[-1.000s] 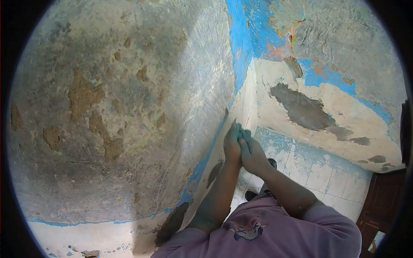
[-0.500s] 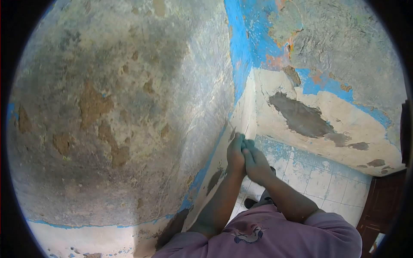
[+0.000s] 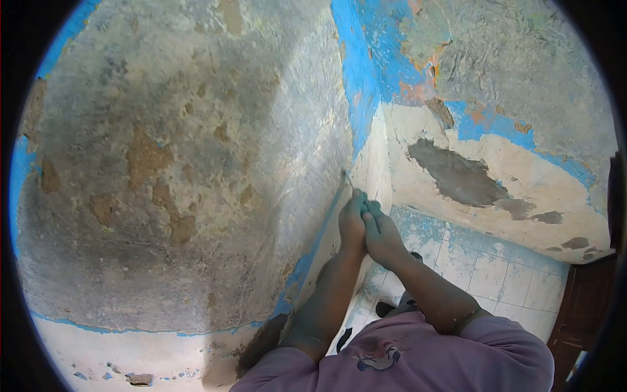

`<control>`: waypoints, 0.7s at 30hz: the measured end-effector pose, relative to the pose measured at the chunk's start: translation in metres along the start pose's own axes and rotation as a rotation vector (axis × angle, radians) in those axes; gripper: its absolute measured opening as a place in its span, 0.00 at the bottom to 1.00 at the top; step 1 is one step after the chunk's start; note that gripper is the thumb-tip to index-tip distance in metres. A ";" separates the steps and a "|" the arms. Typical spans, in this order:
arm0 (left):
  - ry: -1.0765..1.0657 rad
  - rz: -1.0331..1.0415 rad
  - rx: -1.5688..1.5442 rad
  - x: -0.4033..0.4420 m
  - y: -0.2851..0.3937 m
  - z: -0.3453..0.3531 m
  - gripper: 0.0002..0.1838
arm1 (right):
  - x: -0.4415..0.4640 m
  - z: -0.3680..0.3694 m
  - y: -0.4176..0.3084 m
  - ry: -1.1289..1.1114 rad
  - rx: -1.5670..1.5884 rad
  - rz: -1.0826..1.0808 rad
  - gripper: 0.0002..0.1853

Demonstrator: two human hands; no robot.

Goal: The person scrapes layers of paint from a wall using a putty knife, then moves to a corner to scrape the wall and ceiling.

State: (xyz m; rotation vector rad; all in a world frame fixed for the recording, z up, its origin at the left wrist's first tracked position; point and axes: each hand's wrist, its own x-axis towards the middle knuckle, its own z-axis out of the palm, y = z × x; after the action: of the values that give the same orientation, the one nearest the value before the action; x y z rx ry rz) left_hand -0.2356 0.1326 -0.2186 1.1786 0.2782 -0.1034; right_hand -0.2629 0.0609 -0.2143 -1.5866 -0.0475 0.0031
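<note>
My left hand (image 3: 353,225) and my right hand (image 3: 383,236) are pressed together, one beside the other, near the corner where two walls meet. They are closed around a slim scraper (image 3: 348,179); only its narrow end shows beyond the fingers, and the handle is hidden. The scraper's tip meets the left wall (image 3: 215,163) at the top of a blue paint strip (image 3: 320,236). That wall is bare grey plaster with brown patches. Below the strip runs a cream-painted band.
On the right wall (image 3: 522,59), blue paint is flaking over a cream lower part (image 3: 424,196) with dark patches. Paint-spotted white floor tiles (image 3: 473,268) lie below. A brown wooden door (image 3: 584,307) stands at the right. Paint chips cling to the cream band at lower left.
Both hands have shifted slightly up and to the left along the wall edge. More of the scraper's end now shows past the fingers.
</note>
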 end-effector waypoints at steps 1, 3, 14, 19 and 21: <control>0.018 -0.021 -0.036 -0.006 -0.001 0.003 0.22 | -0.010 -0.004 0.000 0.007 -0.069 -0.027 0.22; 0.003 -0.007 -0.057 -0.003 -0.008 -0.006 0.22 | -0.020 -0.002 0.002 0.013 -0.140 -0.086 0.22; -0.033 -0.007 -0.122 0.006 -0.010 -0.014 0.20 | -0.006 0.000 0.007 -0.044 -0.142 -0.024 0.23; -0.027 0.102 -0.099 0.001 -0.008 0.000 0.19 | -0.012 -0.009 -0.013 -0.024 -0.079 -0.026 0.23; -0.023 0.065 -0.168 0.008 -0.008 -0.001 0.17 | -0.003 -0.002 0.000 -0.011 -0.079 -0.037 0.22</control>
State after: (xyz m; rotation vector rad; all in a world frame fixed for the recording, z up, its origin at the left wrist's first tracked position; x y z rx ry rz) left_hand -0.2300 0.1312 -0.2284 1.0176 0.2234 -0.0358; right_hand -0.2661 0.0586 -0.2142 -1.6644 -0.0866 -0.0194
